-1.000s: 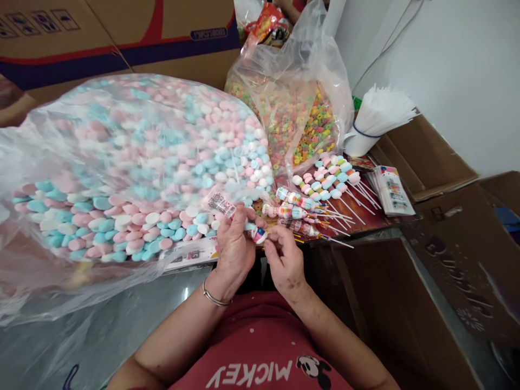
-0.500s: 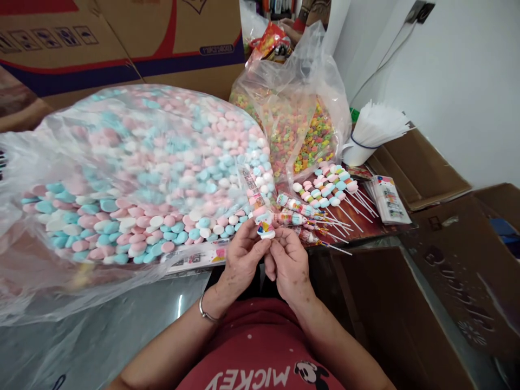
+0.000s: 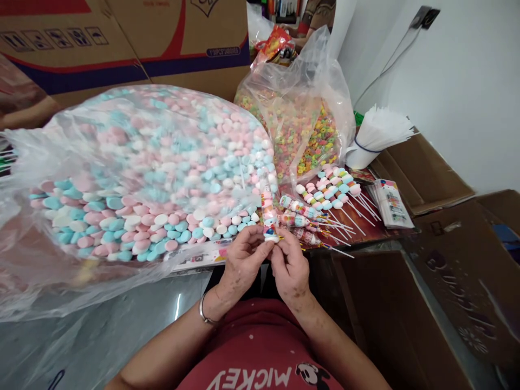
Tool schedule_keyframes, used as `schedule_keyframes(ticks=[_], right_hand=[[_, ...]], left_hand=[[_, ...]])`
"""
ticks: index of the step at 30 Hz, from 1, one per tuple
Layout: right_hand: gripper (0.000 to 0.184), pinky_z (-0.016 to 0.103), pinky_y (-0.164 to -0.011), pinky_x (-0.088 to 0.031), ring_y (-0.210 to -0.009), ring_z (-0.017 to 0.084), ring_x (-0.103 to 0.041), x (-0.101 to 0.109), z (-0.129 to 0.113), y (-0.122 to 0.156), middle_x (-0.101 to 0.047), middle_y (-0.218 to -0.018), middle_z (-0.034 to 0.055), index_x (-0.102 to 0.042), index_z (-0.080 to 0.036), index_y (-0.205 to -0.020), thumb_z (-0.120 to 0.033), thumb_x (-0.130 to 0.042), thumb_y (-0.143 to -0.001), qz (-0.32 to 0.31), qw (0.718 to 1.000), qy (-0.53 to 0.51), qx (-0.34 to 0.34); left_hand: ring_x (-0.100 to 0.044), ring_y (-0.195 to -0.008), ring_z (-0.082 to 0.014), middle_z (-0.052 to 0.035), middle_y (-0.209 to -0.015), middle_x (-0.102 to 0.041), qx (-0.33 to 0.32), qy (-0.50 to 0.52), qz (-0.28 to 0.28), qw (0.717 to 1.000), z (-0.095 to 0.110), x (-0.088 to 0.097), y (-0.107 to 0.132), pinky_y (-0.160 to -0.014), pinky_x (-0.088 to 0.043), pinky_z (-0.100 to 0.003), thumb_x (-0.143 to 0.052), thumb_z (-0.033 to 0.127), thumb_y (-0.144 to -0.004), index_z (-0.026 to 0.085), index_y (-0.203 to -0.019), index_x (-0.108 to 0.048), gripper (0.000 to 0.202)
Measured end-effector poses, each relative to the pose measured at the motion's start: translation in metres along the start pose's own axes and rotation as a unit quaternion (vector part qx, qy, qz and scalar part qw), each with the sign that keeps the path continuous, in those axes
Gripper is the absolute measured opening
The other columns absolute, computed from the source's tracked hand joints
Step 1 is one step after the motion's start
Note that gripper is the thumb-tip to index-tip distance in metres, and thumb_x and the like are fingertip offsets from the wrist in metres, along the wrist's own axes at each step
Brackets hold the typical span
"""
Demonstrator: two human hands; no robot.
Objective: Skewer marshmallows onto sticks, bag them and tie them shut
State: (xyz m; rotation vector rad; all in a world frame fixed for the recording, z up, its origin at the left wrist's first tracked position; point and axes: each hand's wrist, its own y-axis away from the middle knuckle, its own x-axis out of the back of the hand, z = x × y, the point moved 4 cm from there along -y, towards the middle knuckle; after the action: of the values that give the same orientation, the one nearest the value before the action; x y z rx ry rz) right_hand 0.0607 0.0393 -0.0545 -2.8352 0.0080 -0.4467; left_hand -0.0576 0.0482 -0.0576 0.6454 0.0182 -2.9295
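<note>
Close in front of my body, a marshmallow skewer in a clear printed wrapper (image 3: 268, 203) points away from me. My left hand (image 3: 242, 261) pinches its near end, where the wrapper is bunched. My right hand (image 3: 291, 266) is closed at the same end, its fingertips meeting the left ones. A small yellow strip, perhaps a twist tie, shows by the right fingertips; the stick is hidden by my fingers. Just right of the hands lie several wrapped marshmallow skewers (image 3: 298, 219) with their sticks toward the right. Behind them are unwrapped marshmallow skewers (image 3: 331, 187).
A big clear bag of pink, blue and white marshmallows (image 3: 134, 216) covers the left. Behind stands a bag of ring-shaped candies (image 3: 311, 135). To the right are a white cup of sticks (image 3: 359, 154), a stack of printed wrappers (image 3: 392, 206) and cardboard boxes (image 3: 455, 271). Other people's arms show at the back.
The wrapped skewer has swung from leaning left to nearly straight ahead. A yellow strip now shows at my right fingertips. Both hands stay together; the view has shifted slightly.
</note>
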Motion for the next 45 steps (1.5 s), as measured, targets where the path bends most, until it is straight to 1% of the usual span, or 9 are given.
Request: schedule_keyframes(ticks=[8, 11, 18, 21, 24, 30, 35, 42, 45], right_hand=[[0.029, 0.02, -0.048, -0.042, -0.045, 0.007, -0.045, 0.004, 0.01, -0.001, -0.056, -0.063, -0.0081, -0.048, -0.024, -0.119, -0.027, -0.049, -0.09, -0.038, 0.994, -0.092, -0.042], [0.029, 0.02, -0.054, -0.046, -0.051, 0.008, -0.051, 0.006, 0.009, -0.001, -0.061, -0.067, -0.0063, -0.049, -0.023, -0.118, -0.026, -0.05, -0.09, -0.043, 0.997, -0.058, -0.031], [0.032, 0.018, -0.061, -0.051, -0.058, 0.009, -0.06, 0.008, 0.001, -0.006, -0.067, -0.072, -0.0046, -0.051, -0.021, -0.119, -0.018, -0.048, -0.088, -0.037, 0.996, 0.048, 0.067], [0.034, 0.017, -0.059, -0.051, -0.055, 0.009, -0.059, 0.007, 0.001, -0.006, -0.065, -0.067, -0.0058, -0.053, -0.02, -0.12, -0.014, -0.048, -0.087, -0.029, 0.99, 0.093, 0.103], [0.04, 0.017, -0.06, -0.053, -0.058, 0.01, -0.064, 0.007, -0.002, -0.004, -0.069, -0.071, -0.004, -0.051, -0.021, -0.126, -0.012, -0.047, -0.087, -0.007, 0.979, 0.137, 0.152], [0.038, 0.019, -0.067, -0.057, -0.069, 0.013, -0.071, 0.004, -0.012, 0.004, -0.075, -0.09, 0.0028, -0.053, -0.023, -0.126, -0.009, -0.048, -0.091, 0.048, 0.929, 0.214, 0.298], [0.03, 0.019, -0.06, -0.056, -0.06, 0.013, -0.069, 0.006, -0.013, 0.004, -0.074, -0.08, 0.0019, -0.057, -0.021, -0.119, -0.012, -0.049, -0.092, 0.081, 0.925, 0.232, 0.289], [0.034, 0.022, -0.063, -0.058, -0.065, 0.014, -0.069, 0.006, -0.014, 0.004, -0.072, -0.083, 0.0052, -0.059, -0.018, -0.124, -0.012, -0.044, -0.095, 0.023, 0.923, 0.262, 0.281], [0.035, 0.023, -0.065, -0.059, -0.067, 0.014, -0.07, 0.005, -0.013, 0.004, -0.072, -0.083, 0.0058, -0.058, -0.017, -0.126, -0.011, -0.044, -0.095, 0.039, 0.92, 0.269, 0.282]], left_hand=[[-0.062, -0.063, -0.014, -0.0019, -0.073, -0.072, -0.078, -0.093, 0.011, 0.992, 0.011, 0.012, -0.005, -0.06, -0.05, -0.021, -0.076, 0.019, -0.071, 0.02, -0.08, -0.074, 0.009], [-0.06, -0.058, -0.0131, -0.0016, -0.068, -0.071, -0.145, -0.187, 0.001, 0.972, 0.021, 0.012, -0.007, -0.058, -0.046, -0.02, -0.078, 0.015, -0.066, 0.02, -0.076, -0.075, 0.011], [-0.055, -0.049, -0.0118, -0.0012, -0.062, -0.067, -0.361, -0.407, -0.056, 0.837, 0.031, 0.006, -0.006, -0.052, -0.041, -0.022, -0.058, 0.017, -0.086, 0.018, -0.083, -0.067, 0.01], [-0.053, -0.047, -0.0106, 0.001, -0.059, -0.064, -0.401, -0.463, -0.062, 0.788, 0.027, 0.006, -0.006, -0.049, -0.038, -0.021, -0.052, 0.015, -0.089, 0.018, -0.082, -0.061, 0.012], [-0.05, -0.046, -0.0102, 0.0021, -0.058, -0.06, -0.426, -0.483, -0.067, 0.762, 0.026, 0.005, -0.006, -0.049, -0.037, -0.021, -0.049, 0.012, -0.089, 0.019, -0.078, -0.056, 0.016], [-0.045, -0.048, -0.0108, 0.0031, -0.057, -0.054, -0.422, -0.473, -0.086, 0.768, 0.031, 0.003, -0.004, -0.051, -0.036, -0.021, -0.048, 0.008, -0.088, 0.019, -0.076, -0.053, 0.017], [-0.043, -0.048, -0.011, 0.004, -0.056, -0.051, -0.433, -0.474, -0.08, 0.763, 0.032, 0.002, -0.004, -0.05, -0.033, -0.022, -0.048, 0.007, -0.087, 0.02, -0.074, -0.051, 0.019], [-0.043, -0.049, -0.0119, 0.0032, -0.057, -0.051, -0.425, -0.476, -0.088, 0.765, 0.03, 0.002, -0.004, -0.051, -0.034, -0.023, -0.047, 0.007, -0.089, 0.02, -0.074, -0.051, 0.02], [-0.043, -0.052, -0.0127, 0.0025, -0.058, -0.051, -0.435, -0.471, -0.103, 0.761, 0.031, 0.0, -0.001, -0.052, -0.035, -0.024, -0.047, 0.008, -0.091, 0.02, -0.075, -0.05, 0.02]])
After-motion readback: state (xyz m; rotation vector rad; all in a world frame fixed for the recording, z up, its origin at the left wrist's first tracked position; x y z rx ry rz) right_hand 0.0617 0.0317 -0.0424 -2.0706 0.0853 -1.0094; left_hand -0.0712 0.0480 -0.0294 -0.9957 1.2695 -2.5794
